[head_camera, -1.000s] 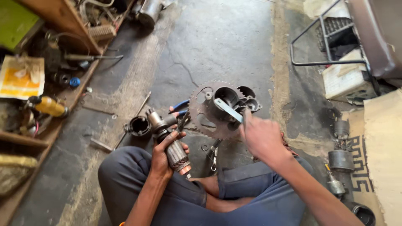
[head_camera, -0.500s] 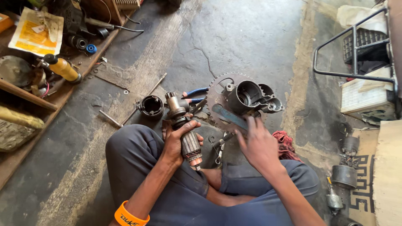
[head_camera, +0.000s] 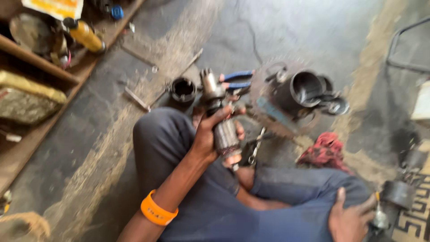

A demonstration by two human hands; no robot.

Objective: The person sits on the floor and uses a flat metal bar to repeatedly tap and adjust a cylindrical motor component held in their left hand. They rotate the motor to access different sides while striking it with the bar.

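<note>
Left hand (head_camera: pixel 212 134) first: I see it wrapped tight around the ribbed body of a motor armature (head_camera: pixel 222 121), thumb over the top and fingers curled beneath, so the part stands tilted above my knee with its shaft end pointing away toward the floor. Held like that, the far end is free to be looked at, I judge. Just beyond that shaft sit blue-handled pliers (head_camera: pixel 238 79), and a little to their left a short black cup-shaped housing (head_camera: pixel 183 88) stands open-side up. Further right of the hand a round metal plate carries a dark cylindrical casing (head_camera: pixel 301 92), mouth facing up, probably parked there so it will not roll. My right hand (head_camera: pixel 354 217) lies low by my right knee, fingers spread flat on the trouser cloth and clamped on nothing, with a small metal part (head_camera: pixel 381 219) touching or just beside its fingertips; blur keeps me from telling which. A red rag (head_camera: pixel 326 151) lies on the concrete floor (head_camera: pixel 148 45) between the two hands. An orange wristband (head_camera: pixel 157 209) rides on my left forearm.
</note>
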